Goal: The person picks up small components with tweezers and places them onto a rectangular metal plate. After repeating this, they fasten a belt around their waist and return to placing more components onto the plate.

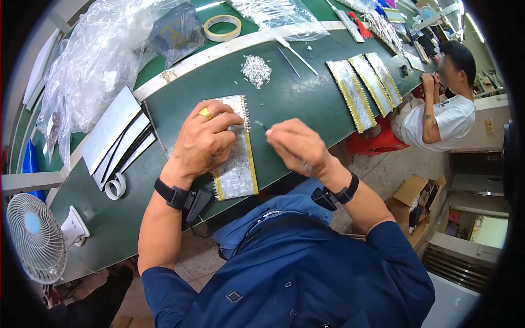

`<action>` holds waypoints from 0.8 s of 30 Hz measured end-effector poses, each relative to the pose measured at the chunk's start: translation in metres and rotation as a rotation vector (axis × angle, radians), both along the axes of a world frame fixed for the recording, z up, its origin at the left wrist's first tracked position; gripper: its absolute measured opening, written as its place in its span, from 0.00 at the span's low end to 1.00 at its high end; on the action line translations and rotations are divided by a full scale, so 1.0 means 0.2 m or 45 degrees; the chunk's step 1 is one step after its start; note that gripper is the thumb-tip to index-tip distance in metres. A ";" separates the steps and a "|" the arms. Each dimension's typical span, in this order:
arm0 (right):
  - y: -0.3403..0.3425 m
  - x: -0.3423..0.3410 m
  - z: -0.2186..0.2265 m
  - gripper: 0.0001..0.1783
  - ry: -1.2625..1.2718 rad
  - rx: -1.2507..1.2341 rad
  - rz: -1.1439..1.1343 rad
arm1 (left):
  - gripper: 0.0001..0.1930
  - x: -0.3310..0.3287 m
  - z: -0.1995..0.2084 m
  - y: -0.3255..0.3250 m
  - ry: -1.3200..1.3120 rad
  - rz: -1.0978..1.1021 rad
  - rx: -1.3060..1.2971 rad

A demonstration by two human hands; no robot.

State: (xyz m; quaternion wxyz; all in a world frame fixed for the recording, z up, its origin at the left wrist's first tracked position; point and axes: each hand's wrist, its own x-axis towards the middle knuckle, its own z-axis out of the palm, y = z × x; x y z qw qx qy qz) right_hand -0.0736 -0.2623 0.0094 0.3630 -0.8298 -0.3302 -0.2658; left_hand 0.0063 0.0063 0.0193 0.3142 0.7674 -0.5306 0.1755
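A flat silver panel [238,172] with yellow strips along its long sides lies before me on the green table. Small pale pieces line part of its edges like teeth. My left hand [205,139], a ring on one finger, rests on the panel with its fingers bent and holds it against the tabletop. Just right of the panel, my right hand [298,145] is closed in a pinch around a thin dark tool [264,127], perhaps tweezers. Something small and pale shows near its tip. Beyond the panel is a heap of tiny whitish pieces [256,71].
Several similar panels [353,95] lie at right, near a seated person [448,104]. A pen-like stick [298,57] is beyond the heap. At left are stacked grey sheets [115,131], a white tape roll [115,186] and a fan [37,235]. Plastic bags [90,71] fill the far left.
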 end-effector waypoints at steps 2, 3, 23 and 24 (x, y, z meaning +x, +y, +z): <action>0.04 -0.05 -0.02 0.15 -0.042 -0.118 0.054 | 0.11 0.00 0.00 0.00 -0.008 -0.013 -0.002; 0.06 -0.07 -0.02 0.17 -0.065 -0.178 0.081 | 0.11 -0.01 0.00 0.00 -0.001 -0.018 0.010; 0.08 -0.07 -0.02 0.21 -0.075 -0.322 0.143 | 0.14 -0.05 -0.01 -0.04 0.270 0.381 0.127; 0.08 -0.07 -0.02 0.21 -0.076 -0.322 0.142 | 0.14 -0.05 -0.02 -0.04 0.273 0.382 0.131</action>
